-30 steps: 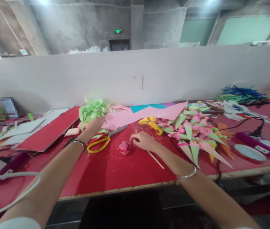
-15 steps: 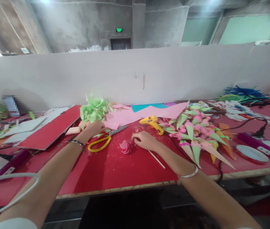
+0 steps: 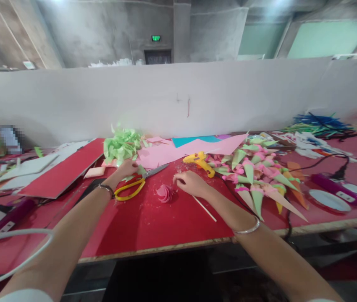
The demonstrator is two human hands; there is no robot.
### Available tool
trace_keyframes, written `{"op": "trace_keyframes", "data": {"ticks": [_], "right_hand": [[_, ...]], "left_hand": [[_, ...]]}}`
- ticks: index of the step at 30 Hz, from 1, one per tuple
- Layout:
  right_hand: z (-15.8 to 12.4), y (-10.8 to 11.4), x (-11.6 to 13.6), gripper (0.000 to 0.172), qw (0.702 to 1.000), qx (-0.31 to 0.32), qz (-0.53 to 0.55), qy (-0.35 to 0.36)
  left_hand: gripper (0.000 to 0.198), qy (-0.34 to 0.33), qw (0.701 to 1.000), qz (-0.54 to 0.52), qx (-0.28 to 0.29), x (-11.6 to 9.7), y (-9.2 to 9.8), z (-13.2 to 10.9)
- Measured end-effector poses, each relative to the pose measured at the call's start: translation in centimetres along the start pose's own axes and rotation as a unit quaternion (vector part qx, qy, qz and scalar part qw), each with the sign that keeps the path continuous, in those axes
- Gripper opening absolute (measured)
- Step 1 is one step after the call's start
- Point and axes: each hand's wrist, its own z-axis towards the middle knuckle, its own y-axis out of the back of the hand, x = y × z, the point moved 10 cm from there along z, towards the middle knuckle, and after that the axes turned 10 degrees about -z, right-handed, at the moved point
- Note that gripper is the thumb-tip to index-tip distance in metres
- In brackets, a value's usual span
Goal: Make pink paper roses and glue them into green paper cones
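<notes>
My left hand (image 3: 127, 169) is over the table between the pile of crinkled light-green paper (image 3: 123, 144) and the yellow-handled scissors (image 3: 136, 186). Its fingers are curled together; whether they hold anything is hidden. My right hand (image 3: 192, 183) rests with bent fingers just right of a swirled pink paper flower (image 3: 165, 193), apart from it. Thumb and forefinger come close together, and I cannot make out anything between them. A thin pale stick (image 3: 206, 210) extends from beneath this hand toward the table's front edge. Behind it lies a yellow glue gun (image 3: 199, 161).
Many pink and green paper cones (image 3: 257, 176) are heaped at the right, near a white oval dish (image 3: 329, 201) and a purple power strip (image 3: 339, 188). A red board (image 3: 61, 172) lies left. Pink paper sheets (image 3: 178, 153) spread at the back before a white partition (image 3: 103, 100).
My left hand has shifted slightly toward me and to the right, near the scissors. My right hand and the pink flower stay about the same; the view has moved slightly.
</notes>
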Motion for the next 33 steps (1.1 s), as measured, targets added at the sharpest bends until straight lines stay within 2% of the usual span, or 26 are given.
{"op": "trace_keyframes", "data": {"ticks": [3,6,8,10,12,13,15,17,19,22,24,27,29,33], "right_hand": [[0.0,0.0,-0.2,0.026,1.000,0.001,-0.009,-0.008],[0.1,0.0,-0.3,0.025,1.000,-0.002,-0.015,-0.011],[0.1,0.1,-0.4,0.025,1.000,-0.008,-0.018,-0.011],[0.0,0.2,-0.4,0.025,1.000,-0.010,-0.021,-0.013],[0.0,0.2,-0.5,0.025,1.000,-0.008,-0.022,-0.015],[0.0,0.2,-0.5,0.025,1.000,-0.007,-0.022,-0.016],[0.0,0.1,-0.4,0.026,1.000,-0.005,-0.020,-0.017],[0.0,0.1,-0.4,0.026,1.000,-0.005,-0.017,-0.019],[0.0,0.2,-0.4,0.026,1.000,-0.002,-0.020,-0.019],[-0.1,0.6,-0.3,0.025,0.999,0.004,-0.045,-0.025],[-0.2,1.1,-0.7,0.022,0.995,0.017,-0.087,-0.054],[-0.9,2.3,-2.3,0.033,0.973,0.051,-0.181,-0.136],[-1.5,3.6,-3.5,0.039,0.954,0.058,-0.228,-0.185],[-3.1,5.1,-6.7,0.033,0.915,0.089,-0.264,-0.290]], "left_hand": [[0.013,0.027,0.990,-0.077,-0.116,0.4,2.8,-1.0],[0.011,0.040,0.961,-0.180,-0.208,0.2,5.0,-1.9],[0.009,0.046,0.929,-0.265,-0.255,-0.2,5.7,-2.5],[0.006,0.056,0.889,-0.361,-0.277,-0.8,5.4,-3.2],[0.008,0.071,0.849,-0.460,-0.251,-1.7,3.6,-3.7],[0.009,0.078,0.830,-0.507,-0.217,-2.4,2.4,-3.8],[0.013,0.104,0.763,-0.628,-0.115,-4.1,-0.9,-4.2],[0.013,0.118,0.716,-0.685,-0.065,-5.3,-2.7,-4.8],[0.013,0.128,0.687,-0.714,-0.033,-6.1,-3.8,-5.3],[0.012,0.137,0.659,-0.740,0.017,-7.1,-5.1,-5.8],[0.008,0.114,0.680,-0.723,0.039,-7.7,-5.3,-6.2],[0.015,0.064,0.748,-0.659,0.047,-8.1,-5.0,-6.8],[0.013,0.039,0.792,-0.608,0.041,-8.0,-4.8,-7.1],[0.019,-0.004,0.867,-0.498,0.004,-7.9,-3.8,-7.5]]}}
